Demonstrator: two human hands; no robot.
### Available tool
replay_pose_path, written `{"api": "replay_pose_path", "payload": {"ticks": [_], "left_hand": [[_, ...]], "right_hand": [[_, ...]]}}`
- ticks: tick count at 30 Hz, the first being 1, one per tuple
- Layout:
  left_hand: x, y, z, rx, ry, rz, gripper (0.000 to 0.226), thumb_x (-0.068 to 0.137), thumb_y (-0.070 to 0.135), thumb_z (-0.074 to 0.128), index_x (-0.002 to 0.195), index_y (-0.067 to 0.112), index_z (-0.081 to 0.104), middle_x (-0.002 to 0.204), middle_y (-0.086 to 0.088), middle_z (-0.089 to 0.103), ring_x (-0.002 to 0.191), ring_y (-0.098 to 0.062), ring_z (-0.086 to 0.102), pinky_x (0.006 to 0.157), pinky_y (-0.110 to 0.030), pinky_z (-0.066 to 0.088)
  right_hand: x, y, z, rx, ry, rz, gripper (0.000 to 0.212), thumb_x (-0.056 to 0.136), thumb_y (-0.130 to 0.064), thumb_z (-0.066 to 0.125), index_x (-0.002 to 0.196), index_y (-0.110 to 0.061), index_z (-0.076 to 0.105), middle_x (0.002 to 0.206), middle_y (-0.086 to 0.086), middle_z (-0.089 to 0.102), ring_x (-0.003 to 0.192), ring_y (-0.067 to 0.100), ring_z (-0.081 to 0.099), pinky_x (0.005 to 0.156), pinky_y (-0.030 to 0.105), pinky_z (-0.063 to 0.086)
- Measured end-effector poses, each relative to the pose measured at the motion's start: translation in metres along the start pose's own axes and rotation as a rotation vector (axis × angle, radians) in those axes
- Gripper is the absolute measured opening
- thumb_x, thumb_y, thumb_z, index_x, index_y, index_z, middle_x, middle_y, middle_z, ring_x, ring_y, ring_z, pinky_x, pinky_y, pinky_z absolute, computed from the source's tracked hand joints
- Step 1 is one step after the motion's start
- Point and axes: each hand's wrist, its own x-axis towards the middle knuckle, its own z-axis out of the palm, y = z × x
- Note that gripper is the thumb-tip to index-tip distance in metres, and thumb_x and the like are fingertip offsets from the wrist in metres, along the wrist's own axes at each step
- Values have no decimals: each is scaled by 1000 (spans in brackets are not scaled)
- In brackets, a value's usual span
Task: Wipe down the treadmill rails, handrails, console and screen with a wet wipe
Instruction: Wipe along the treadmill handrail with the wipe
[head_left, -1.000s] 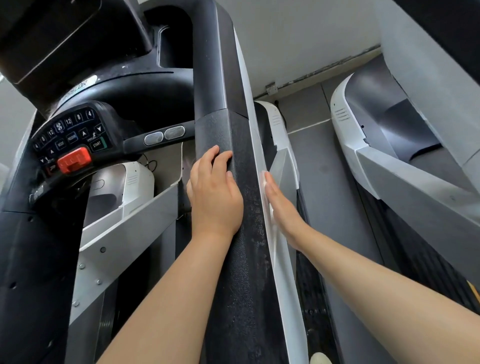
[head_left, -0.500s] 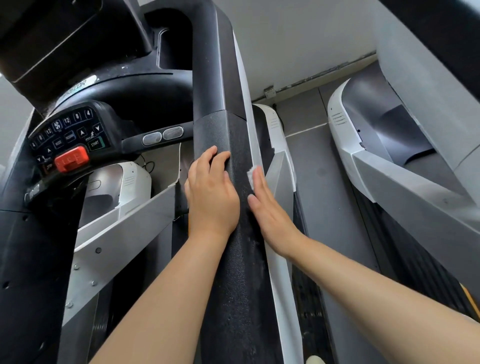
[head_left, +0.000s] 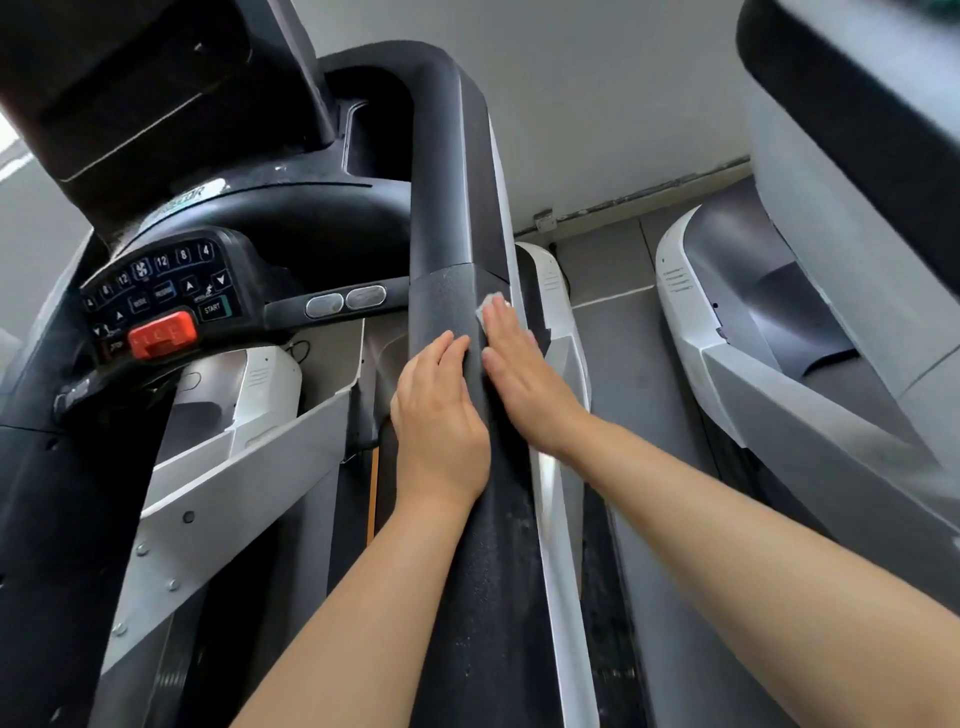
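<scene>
A pale grey wall (head_left: 597, 104) fills the top centre of the frame, met by grey floor tiles (head_left: 613, 270) at right of centre; a second treadmill (head_left: 753, 338), white and grey, is seen at the right edge. The black handrail (head_left: 457, 291) of the nearer treadmill runs from the top centre down to the bottom centre. At left of centre a black keypad (head_left: 161, 291) is seen on the console (head_left: 291, 218): the numbers 12, 8 and 4 can be read on its upper keys, "START" on a green key (head_left: 213, 309) at its lower right, and a red stop button (head_left: 163, 332) sits below, with a small "STOP" label to its left. Part of a brand name is printed above the keypad, but it cannot be read in full. The dark screen (head_left: 135, 88) occupies the upper left.

The left hand (head_left: 441, 410) is laid over the left side of the handrail, fingers curved against the textured surface. The right hand (head_left: 519, 374) is pressed flat, fingers straight, on the rail's right side, and the white wet wipe (head_left: 488, 306) is held beneath its fingertips, only a corner showing at mid-frame.
</scene>
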Motion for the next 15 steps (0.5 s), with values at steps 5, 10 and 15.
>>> {"api": "replay_pose_path", "payload": {"ticks": [5,10,15], "left_hand": [[-3,-1,1,56,-25,-30,51,87,12,30,132,7,51,140,-9,45,131,-27,37,109,-40,23],[-2,-1,1,76,-20,-17,52,87,9,29,135,7,49,143,-11,42,133,-27,33,110,-38,21],[-3,-3,2,43,-49,10,48,91,-3,38,137,5,44,145,-12,39,135,-27,30,111,-38,19]], "right_hand": [[12,3,-8,-43,-6,-7,55,102,-26,22,151,-16,-1,158,-5,-7,145,7,-9,114,21,-5],[-92,6,14,-18,-87,-69,57,96,-41,18,147,-27,-3,155,-16,-16,142,-3,-13,117,24,-7],[-151,-5,36,-11,-73,-30,57,91,-47,15,143,-34,-4,151,-31,-18,141,-5,-12,116,20,-6]]}}
